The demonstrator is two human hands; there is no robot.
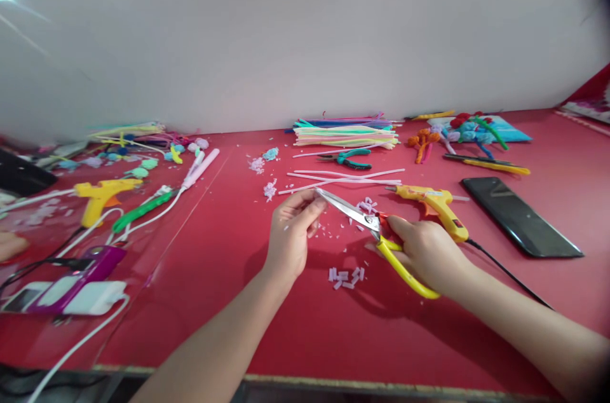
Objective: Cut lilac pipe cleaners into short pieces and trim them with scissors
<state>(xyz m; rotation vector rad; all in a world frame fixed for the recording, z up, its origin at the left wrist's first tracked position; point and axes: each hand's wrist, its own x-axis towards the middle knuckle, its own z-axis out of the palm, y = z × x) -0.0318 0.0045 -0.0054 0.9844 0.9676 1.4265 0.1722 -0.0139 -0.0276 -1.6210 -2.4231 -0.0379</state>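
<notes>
My right hand (426, 253) grips a pair of scissors (350, 209) with yellow and red handles, the blades pointing left. At the blade tips, my left hand (294, 225) is closed in a pinch; whatever lies between its fingers is too small or hidden to name. Below the scissors, short cut pale-lilac pieces (347, 277) lie in a small group. More cut bits (366, 204) are scattered just behind the blades. Pale pink pipe cleaners (352, 178) lie crossed beyond my left hand.
Teal pliers (350, 159) lie before a pipe cleaner bundle (345, 134). At right are a yellow glue gun (441, 206), a phone (519, 215) and fuzzy flowers (471, 128). At left are another glue gun (102, 196), a purple power strip (79, 279) and another person's hand (12, 245).
</notes>
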